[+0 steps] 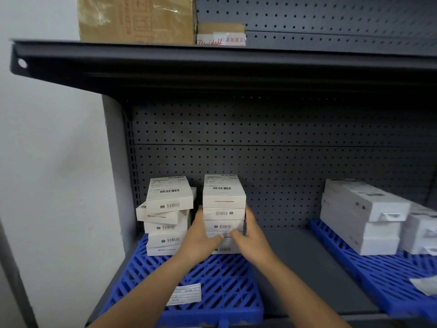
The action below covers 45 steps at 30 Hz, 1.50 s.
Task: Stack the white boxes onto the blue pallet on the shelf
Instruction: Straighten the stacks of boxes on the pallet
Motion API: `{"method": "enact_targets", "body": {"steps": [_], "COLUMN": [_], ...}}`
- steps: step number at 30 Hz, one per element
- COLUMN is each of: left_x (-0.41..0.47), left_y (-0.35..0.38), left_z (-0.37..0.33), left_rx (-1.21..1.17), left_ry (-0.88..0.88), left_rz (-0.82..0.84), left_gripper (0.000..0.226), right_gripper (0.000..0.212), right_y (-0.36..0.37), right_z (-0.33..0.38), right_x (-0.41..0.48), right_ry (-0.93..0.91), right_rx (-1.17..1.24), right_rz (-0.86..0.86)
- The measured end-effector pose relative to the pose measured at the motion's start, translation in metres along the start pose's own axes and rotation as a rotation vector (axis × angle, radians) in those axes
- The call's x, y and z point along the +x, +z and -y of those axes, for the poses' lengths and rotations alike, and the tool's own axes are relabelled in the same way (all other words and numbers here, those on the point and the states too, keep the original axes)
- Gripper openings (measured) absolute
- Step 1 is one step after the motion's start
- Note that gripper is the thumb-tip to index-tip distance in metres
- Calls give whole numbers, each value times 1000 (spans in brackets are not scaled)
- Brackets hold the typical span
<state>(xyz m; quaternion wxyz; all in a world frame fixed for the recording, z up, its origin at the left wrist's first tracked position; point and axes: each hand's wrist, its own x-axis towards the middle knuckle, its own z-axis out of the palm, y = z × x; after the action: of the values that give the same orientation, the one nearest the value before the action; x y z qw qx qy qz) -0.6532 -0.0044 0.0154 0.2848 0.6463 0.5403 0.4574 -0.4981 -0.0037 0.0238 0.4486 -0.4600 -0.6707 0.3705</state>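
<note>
Two stacks of small white boxes stand at the back of a blue pallet [212,280] on the grey shelf. The left stack [168,216] has several boxes, and one of them sits skewed. The right stack [224,204] is straighter, with a barcode label on its top box. My left hand [201,240] grips the right stack's left side and front, thumb across a lower box. My right hand [250,237] grips the stack's right side, thumb on the front. Both hands hide part of the stack's lowest boxes.
A white paper label [185,295] lies on the pallet's front. A second blue pallet [369,268] at the right carries larger white boxes [361,214]. A dark shelf board [212,65] overhangs above, bearing cardboard boxes [137,20]. Pegboard backs the shelf; a white wall is at left.
</note>
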Motion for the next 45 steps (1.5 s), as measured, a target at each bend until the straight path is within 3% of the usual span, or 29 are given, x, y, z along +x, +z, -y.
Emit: {"method": "enact_targets", "body": {"steps": [3,8,12,17,23,27,30,33,40,45], "left_x": [-4,-17,-17,-18,-19,-28,-42,-57,-62,-63], "left_y": [1,12,10,10,8,5,1,-9,-43,-68], "left_z": [5,26,33,25,11,7,4,-11,-53,-58], "left_rx": [-18,4,2,43,40,14,70,117,259,325], "left_ry": [-87,-152,-175,-196,-237,-266,-191,-116,131,176], "left_rz": [50,112,89,65,100,60,39,0,-305,-451], "left_gripper": [69,72,71,62,44,52,54,61,61,61], "right_gripper": [72,41,46,34,40,56,57,76,65,61], "right_y": [-2,6,10,6,-2,-10,-26,-43,-46,-27], "right_z": [-5,-16,-14,-10,-7,-6,1,9,51,69], "right_x": [-7,-17,-14,-14,-13,-17,-19,-15,-13,-31], "right_ry": [113,231,284,312,344,339,257,148,-244,-448], "right_rx": [4,-57,-73,-6,69,32,16,-5,-116,-233], "right_rz": [42,125,159,185,209,203,177,99,-8,20]}}
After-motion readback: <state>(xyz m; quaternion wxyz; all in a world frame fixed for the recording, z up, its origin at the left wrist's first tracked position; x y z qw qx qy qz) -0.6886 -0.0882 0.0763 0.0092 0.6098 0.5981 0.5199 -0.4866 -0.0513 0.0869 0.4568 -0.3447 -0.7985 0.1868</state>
